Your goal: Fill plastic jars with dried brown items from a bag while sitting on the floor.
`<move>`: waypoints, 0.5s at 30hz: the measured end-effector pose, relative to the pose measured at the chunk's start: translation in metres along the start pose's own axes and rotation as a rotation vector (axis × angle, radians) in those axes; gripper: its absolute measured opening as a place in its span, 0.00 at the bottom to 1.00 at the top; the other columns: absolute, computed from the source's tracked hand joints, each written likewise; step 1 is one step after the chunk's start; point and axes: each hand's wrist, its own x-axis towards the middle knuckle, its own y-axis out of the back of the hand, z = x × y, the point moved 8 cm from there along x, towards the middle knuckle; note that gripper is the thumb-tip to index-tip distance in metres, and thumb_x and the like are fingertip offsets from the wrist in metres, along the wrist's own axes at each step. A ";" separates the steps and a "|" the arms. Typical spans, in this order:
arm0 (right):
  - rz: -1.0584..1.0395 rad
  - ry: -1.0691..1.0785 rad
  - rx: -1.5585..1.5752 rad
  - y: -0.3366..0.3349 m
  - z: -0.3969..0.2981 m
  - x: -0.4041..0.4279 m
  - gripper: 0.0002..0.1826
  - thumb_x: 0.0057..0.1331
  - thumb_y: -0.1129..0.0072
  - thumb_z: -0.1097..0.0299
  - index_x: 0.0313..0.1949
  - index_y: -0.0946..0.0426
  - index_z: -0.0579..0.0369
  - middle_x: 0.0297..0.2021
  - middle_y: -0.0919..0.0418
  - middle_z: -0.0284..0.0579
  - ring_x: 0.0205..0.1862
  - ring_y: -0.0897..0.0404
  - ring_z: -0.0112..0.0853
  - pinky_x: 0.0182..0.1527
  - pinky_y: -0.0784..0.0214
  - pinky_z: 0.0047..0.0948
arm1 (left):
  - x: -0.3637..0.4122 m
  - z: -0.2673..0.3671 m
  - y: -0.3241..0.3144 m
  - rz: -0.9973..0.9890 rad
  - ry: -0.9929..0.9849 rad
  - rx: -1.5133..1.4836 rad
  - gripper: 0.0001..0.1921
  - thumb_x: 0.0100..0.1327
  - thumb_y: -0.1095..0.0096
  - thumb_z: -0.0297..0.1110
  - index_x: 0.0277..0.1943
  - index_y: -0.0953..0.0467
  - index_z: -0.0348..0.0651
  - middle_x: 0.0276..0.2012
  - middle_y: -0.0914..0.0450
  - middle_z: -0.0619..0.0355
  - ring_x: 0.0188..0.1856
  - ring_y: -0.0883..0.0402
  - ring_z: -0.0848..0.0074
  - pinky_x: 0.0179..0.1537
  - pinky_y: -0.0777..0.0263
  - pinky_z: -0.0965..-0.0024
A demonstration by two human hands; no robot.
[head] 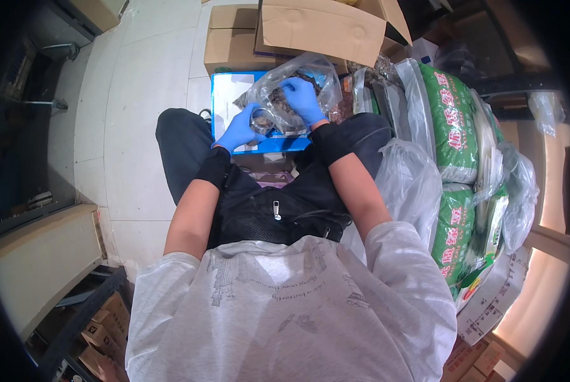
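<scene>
My left hand (238, 132), in a blue glove, grips a small clear round container (262, 120) with some brown pieces inside. Beside it, a clear plastic bag (330, 86) lies open and holds dark brown dried pieces (279, 101). My right hand (302, 99), also gloved in blue, is at the bag's mouth with its fingers bent down over the pieces. Whether any are pinched between those fingertips is hidden. Bag and container are above a blue-edged box (285, 144) with a white panel (234, 98), in front of my bent knees.
Cardboard boxes (237, 45) stand beyond the blue box, one with a raised flap (320, 28). Stacked at my right are green printed sacks (449, 119) and clear plastic bags (406, 181). Pale floor tiles (137, 119) stretch away to the left; a dark shelf frame (86, 315) is behind on that side.
</scene>
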 end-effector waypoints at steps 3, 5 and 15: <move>-0.017 -0.213 -0.167 -0.010 0.071 -0.014 0.13 0.60 0.44 0.71 0.44 0.18 0.61 0.39 0.18 0.59 0.44 0.18 0.52 0.49 0.26 0.42 | 0.007 0.009 -0.007 -0.027 -0.013 -0.007 0.43 0.40 0.20 0.27 0.62 0.35 0.42 0.56 0.22 0.48 0.60 0.23 0.61 0.62 0.31 0.65; -0.192 -0.288 -0.180 -0.032 0.098 -0.029 0.17 0.59 0.45 0.71 0.48 0.21 0.62 0.45 0.20 0.62 0.49 0.21 0.54 0.54 0.29 0.44 | 0.007 0.013 -0.007 -0.025 -0.026 -0.012 0.43 0.40 0.20 0.27 0.62 0.35 0.42 0.56 0.22 0.48 0.60 0.23 0.61 0.62 0.31 0.65; -0.321 -0.190 -0.311 -0.055 0.076 -0.036 0.24 0.56 0.36 0.68 0.54 0.24 0.59 0.53 0.26 0.57 0.54 0.26 0.52 0.58 0.32 0.44 | 0.001 0.010 -0.004 -0.030 0.003 -0.020 0.43 0.40 0.21 0.27 0.62 0.35 0.41 0.54 0.22 0.48 0.59 0.23 0.60 0.61 0.30 0.64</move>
